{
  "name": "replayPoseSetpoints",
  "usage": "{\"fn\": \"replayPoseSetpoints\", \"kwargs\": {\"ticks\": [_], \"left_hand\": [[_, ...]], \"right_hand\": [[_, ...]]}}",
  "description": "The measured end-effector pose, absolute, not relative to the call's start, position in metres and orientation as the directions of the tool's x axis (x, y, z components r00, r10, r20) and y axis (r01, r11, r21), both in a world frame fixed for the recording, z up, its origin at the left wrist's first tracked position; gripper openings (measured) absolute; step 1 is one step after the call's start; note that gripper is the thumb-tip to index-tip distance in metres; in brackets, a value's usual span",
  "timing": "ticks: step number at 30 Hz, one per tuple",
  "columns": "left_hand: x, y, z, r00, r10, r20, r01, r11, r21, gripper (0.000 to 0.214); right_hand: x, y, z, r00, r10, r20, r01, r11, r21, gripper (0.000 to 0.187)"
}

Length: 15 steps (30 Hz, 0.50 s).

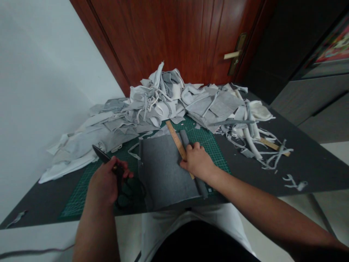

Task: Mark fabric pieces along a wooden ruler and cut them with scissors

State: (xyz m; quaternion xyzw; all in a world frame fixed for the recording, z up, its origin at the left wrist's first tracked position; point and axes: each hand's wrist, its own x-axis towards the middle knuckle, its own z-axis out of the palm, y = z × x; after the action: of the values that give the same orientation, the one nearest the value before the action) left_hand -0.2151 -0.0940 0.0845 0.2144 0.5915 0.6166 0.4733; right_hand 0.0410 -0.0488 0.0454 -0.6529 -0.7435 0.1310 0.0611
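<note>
My left hand point(105, 182) is closed round the black handles of a pair of scissors point(109, 162), whose dark blades point up and to the left over the green cutting mat point(209, 140). My right hand point(197, 160) presses fingers down on a wooden ruler point(174, 140) that lies along the right edge of a grey felt sheet point(163, 169). A narrow grey felt strip point(185, 140) runs beside the ruler, under my right hand. The sheet lies flat on the mat between my hands.
A big heap of grey and white fabric scraps point(163, 102) fills the back of the dark table point(313, 163). Loose strips and a second wooden stick point(272, 145) lie to the right. A white wall stands at left, a brown door point(177, 36) behind.
</note>
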Motion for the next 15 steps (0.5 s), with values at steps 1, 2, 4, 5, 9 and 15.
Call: {"fn": "replayPoseSetpoints", "kwargs": {"ticks": [1, 2, 4, 5, 9, 15], "left_hand": [[-0.213, -0.091, 0.085, -0.454, 0.842, -0.291, -0.328, 0.145, 0.934, 0.02], [-0.21, -0.088, 0.086, -0.444, 0.851, -0.28, -0.323, 0.14, 0.936, 0.021], [-0.206, -0.082, 0.086, -0.426, 0.873, -0.239, -0.297, 0.115, 0.948, 0.019], [-0.204, -0.079, 0.086, -0.417, 0.883, -0.215, -0.279, 0.1, 0.955, 0.018], [-0.199, -0.07, 0.083, -0.361, 0.907, -0.216, -0.208, 0.148, 0.967, 0.01], [-0.155, -0.062, 0.065, -0.042, 0.945, -0.325, -0.105, 0.319, 0.942, 0.04]], "right_hand": [[0.042, -0.046, 0.046, -0.127, 0.988, -0.085, 0.959, 0.101, -0.264, 0.052], [0.042, -0.042, 0.047, -0.118, 0.989, -0.087, 0.962, 0.093, -0.255, 0.055], [0.043, -0.036, 0.048, -0.107, 0.99, -0.089, 0.966, 0.083, -0.243, 0.055], [0.046, -0.032, 0.049, -0.1, 0.991, -0.094, 0.967, 0.075, -0.245, 0.055], [0.07, -0.02, 0.047, -0.139, 0.98, -0.144, 0.926, 0.078, -0.368, 0.047], [0.083, -0.033, 0.053, -0.348, 0.934, 0.08, 0.687, 0.312, -0.657, 0.015]]}}
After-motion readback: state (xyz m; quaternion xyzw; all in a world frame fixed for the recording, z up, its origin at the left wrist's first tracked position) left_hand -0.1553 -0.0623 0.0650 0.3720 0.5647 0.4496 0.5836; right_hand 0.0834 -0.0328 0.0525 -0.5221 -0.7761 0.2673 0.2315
